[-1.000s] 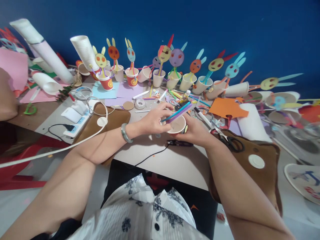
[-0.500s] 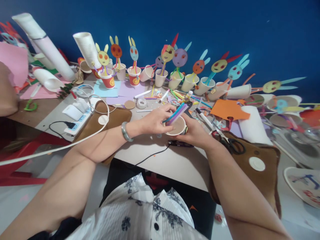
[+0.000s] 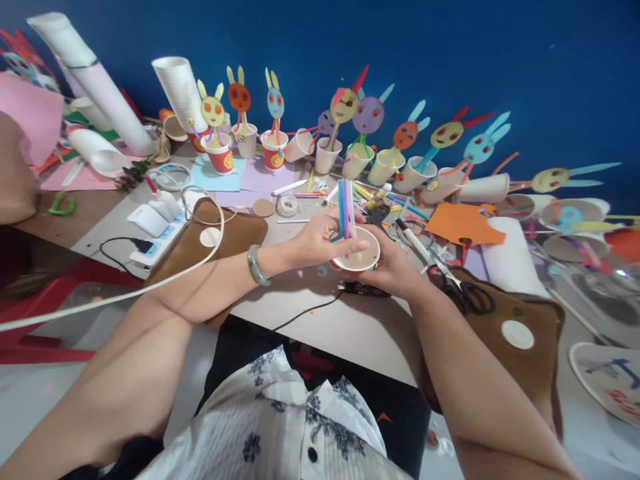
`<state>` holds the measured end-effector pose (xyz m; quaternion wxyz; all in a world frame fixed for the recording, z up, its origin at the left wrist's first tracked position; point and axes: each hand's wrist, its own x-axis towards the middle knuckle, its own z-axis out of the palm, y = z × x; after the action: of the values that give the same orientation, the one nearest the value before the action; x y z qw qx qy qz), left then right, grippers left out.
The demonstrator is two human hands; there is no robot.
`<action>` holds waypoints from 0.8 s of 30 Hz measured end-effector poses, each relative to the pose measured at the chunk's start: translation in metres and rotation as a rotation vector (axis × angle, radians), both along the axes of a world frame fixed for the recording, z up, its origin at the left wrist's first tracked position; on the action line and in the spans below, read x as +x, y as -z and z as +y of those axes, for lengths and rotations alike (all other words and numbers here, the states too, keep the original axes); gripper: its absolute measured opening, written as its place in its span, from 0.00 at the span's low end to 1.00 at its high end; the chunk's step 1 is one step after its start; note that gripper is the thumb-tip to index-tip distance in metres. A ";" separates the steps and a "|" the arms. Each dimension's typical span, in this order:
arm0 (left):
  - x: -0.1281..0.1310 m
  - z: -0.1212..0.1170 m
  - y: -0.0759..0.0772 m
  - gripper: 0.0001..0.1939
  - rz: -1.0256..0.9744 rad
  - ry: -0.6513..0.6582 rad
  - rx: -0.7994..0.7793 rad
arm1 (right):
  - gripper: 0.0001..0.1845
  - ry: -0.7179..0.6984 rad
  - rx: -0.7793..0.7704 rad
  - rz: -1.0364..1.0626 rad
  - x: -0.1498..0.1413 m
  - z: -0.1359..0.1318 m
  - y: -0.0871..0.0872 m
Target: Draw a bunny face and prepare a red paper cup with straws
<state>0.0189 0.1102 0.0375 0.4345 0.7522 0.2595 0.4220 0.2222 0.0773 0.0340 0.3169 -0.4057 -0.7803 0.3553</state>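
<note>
A paper cup [image 3: 369, 248] rests in my right hand [image 3: 393, 267], its mouth tipped toward me and the fingers wrapped round its far and right sides. My left hand [image 3: 327, 240] pinches a few blue and purple paper strips [image 3: 346, 207]. They stand nearly upright over the cup's left rim, their lower ends at its mouth. My left thumb reaches across the opening. Just beneath the cup a dark tool with a black cord [image 3: 363, 289] lies on the table, partly hidden.
Paper cups with rabbit-faced figures [image 3: 369, 115] line the blue wall. Scissors [image 3: 467, 293] and a marker [image 3: 415, 241] lie to the right, near orange paper [image 3: 465, 223]. At left are a power strip [image 3: 160, 240], a white cable and a brown cushion [image 3: 230, 233]. A tape roll [image 3: 287, 205] lies behind my left hand.
The paper strips have swung from slanting right to nearly upright. My left thumb has moved over the cup's mouth, and the cup has turned more toward me.
</note>
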 end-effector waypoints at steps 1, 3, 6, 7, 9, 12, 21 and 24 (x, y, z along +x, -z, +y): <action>0.000 -0.001 0.000 0.21 -0.011 0.012 -0.010 | 0.38 0.007 -0.013 0.007 -0.001 0.000 0.000; 0.000 -0.002 -0.001 0.21 -0.029 0.034 -0.015 | 0.39 0.017 -0.026 0.020 -0.001 -0.001 0.001; -0.001 -0.004 -0.001 0.18 -0.046 0.046 -0.009 | 0.40 0.020 -0.015 0.039 -0.003 -0.001 0.002; -0.001 -0.004 -0.001 0.16 -0.046 0.046 -0.007 | 0.40 0.017 -0.007 0.042 -0.003 -0.002 0.002; -0.001 -0.006 -0.001 0.12 -0.044 0.047 0.002 | 0.39 0.009 0.002 0.046 -0.005 -0.002 0.001; -0.001 -0.007 -0.001 0.07 -0.057 0.062 0.029 | 0.39 0.007 -0.008 0.047 -0.007 -0.003 -0.001; -0.003 -0.003 -0.002 0.06 -0.033 0.118 0.120 | 0.37 0.003 0.006 0.032 -0.006 -0.004 0.004; -0.003 -0.003 -0.003 0.08 -0.038 0.095 0.134 | 0.35 0.005 0.039 0.010 -0.005 -0.004 0.008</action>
<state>0.0161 0.1071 0.0407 0.4075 0.7830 0.1863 0.4314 0.2168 0.0731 0.0264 0.3293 -0.3996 -0.7844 0.3413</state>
